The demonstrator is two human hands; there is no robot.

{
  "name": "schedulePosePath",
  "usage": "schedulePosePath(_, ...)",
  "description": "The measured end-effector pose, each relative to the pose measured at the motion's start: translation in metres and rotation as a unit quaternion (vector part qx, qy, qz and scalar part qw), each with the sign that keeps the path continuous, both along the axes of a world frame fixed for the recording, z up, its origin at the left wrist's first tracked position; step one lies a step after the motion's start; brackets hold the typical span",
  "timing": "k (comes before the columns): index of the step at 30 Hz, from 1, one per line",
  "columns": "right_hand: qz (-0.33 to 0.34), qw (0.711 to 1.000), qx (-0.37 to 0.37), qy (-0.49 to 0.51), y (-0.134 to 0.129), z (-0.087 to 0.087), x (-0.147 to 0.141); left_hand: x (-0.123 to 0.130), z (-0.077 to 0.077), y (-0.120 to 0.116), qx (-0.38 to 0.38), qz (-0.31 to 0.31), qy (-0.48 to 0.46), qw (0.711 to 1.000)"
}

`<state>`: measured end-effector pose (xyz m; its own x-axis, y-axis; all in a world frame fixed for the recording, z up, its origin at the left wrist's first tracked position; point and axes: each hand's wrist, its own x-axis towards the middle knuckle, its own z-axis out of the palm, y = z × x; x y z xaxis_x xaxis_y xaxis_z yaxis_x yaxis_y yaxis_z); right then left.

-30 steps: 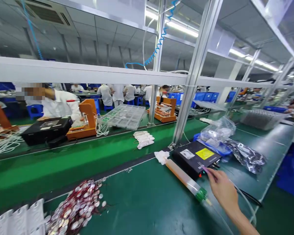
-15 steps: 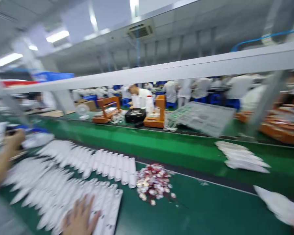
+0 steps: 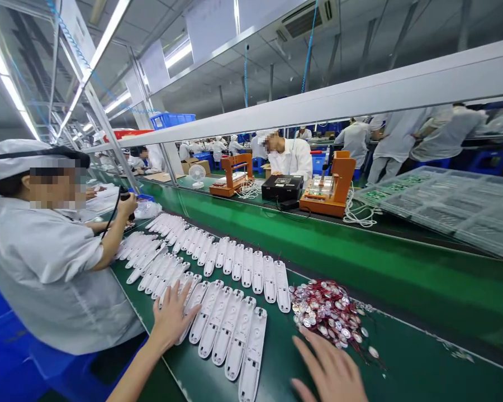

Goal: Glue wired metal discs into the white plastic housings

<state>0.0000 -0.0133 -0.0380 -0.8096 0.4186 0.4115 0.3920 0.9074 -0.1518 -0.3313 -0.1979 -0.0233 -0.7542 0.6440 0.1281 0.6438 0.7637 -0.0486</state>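
My left hand (image 3: 172, 314) is open, fingers spread, over the near row of white plastic housings (image 3: 230, 318). Its fingertips hide parts of a few housings, and I cannot tell whether they press on them. A second row of white housings (image 3: 257, 271) lies behind, along the belt's far side. At lower right my right hand (image 3: 327, 365) hovers with fingers apart and nothing in it. Just beyond its fingertips sits a heap of small round silvery discs with red wires (image 3: 329, 310). Both rows and the heap rest on the green work surface (image 3: 289, 352).
To my left sits a co-worker (image 3: 54, 251) in white, holding a dark tool (image 3: 128, 195). Orange fixtures (image 3: 331, 187), a black box (image 3: 281, 188), a small fan (image 3: 197, 175) and a clear compartment tray (image 3: 452, 204) stand on the raised shelf. A white beam (image 3: 318, 103) crosses above.
The view has swung left, bringing the co-worker into sight. My right hand has come in from the right edge, near the disc heap; white pieces beside it are out of view. My left hand stays over the housings.
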Motion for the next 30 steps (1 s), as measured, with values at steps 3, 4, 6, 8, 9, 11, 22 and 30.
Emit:
schedulePosePath(3,0.089,0.984,-0.115,-0.099,-0.027,0.027,-0.068,-0.014,-0.002,-0.003,-0.021,-0.010,-0.022,0.999)
schedulePosePath(4,0.110,0.977,-0.148,-0.107,-0.031,0.034,-0.086,-0.017,-0.004,-0.004,-0.026,-0.014,-0.028,0.999)
schedulePosePath(6,0.133,0.968,-0.186,-0.106,-0.035,0.039,-0.113,-0.019,-0.009,-0.006,-0.030,-0.023,-0.035,0.999)
schedulePosePath(8,0.133,0.966,-0.200,-0.096,-0.036,0.037,-0.130,-0.020,-0.012,-0.008,-0.024,-0.028,-0.030,0.999)
schedulePosePath(9,0.130,0.966,-0.202,-0.093,-0.037,0.035,-0.136,-0.020,-0.013,-0.009,-0.017,-0.030,-0.021,0.999)
schedulePosePath(11,0.128,0.966,-0.207,-0.091,-0.038,0.028,-0.146,-0.021,-0.013,-0.009,-0.008,-0.028,-0.002,1.000)
schedulePosePath(22,0.114,0.942,-0.276,-0.152,-0.069,0.036,-0.139,-0.008,-0.010,-0.018,-0.057,-0.057,-0.006,0.997)
schedulePosePath(30,0.109,0.916,-0.338,-0.187,-0.078,0.052,-0.088,0.045,-0.007,-0.029,-0.058,-0.077,0.024,0.995)
